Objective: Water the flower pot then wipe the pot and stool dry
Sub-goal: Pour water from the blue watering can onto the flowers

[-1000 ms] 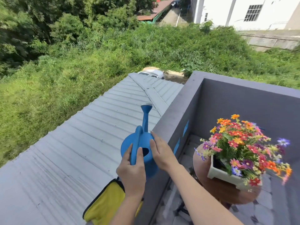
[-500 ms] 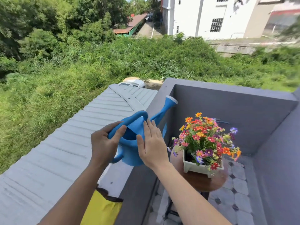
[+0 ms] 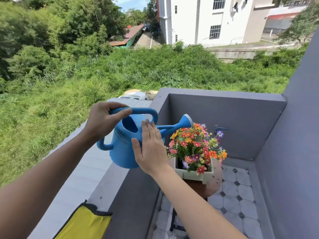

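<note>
Blue watering can; white pot; yellow cloth w/ black trim.

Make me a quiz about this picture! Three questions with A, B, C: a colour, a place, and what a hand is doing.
1. What colour is the watering can? A red, B blue, C green.
2. Where does the flower pot stand? A on the stool, B on the grass, C on the roof.
3. What is the right hand doing? A gripping the spout, B hanging idle, C pressing flat on the can's side.
Answers: 1 B, its body is plain blue. 2 A, the pot sits on the round brown stool. 3 C, it lies flat on the can; the left hand grips the handle.
</note>
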